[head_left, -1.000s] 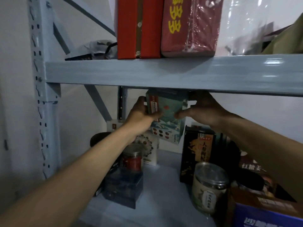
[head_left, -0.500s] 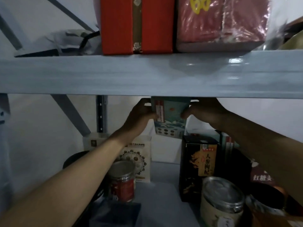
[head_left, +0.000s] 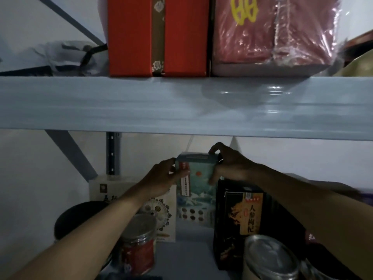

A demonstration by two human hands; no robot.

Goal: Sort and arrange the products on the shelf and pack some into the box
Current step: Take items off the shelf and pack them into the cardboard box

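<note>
Both hands grasp a teal box [head_left: 198, 178] at the back of the lower shelf, just under the grey beam [head_left: 141, 104]; it stands upright between a white box [head_left: 161, 217] and a black box [head_left: 242, 215]. The left hand [head_left: 161, 178] grips its left edge, and the right hand [head_left: 228, 164] curls over its top right corner, thumb on the front

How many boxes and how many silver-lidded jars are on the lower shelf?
Boxes: 4 (teal box, black box, cream mandala box, cream logo box behind it)
Silver-lidded jars: 2 (red-label jar, pale jar)
Total: 6
</note>
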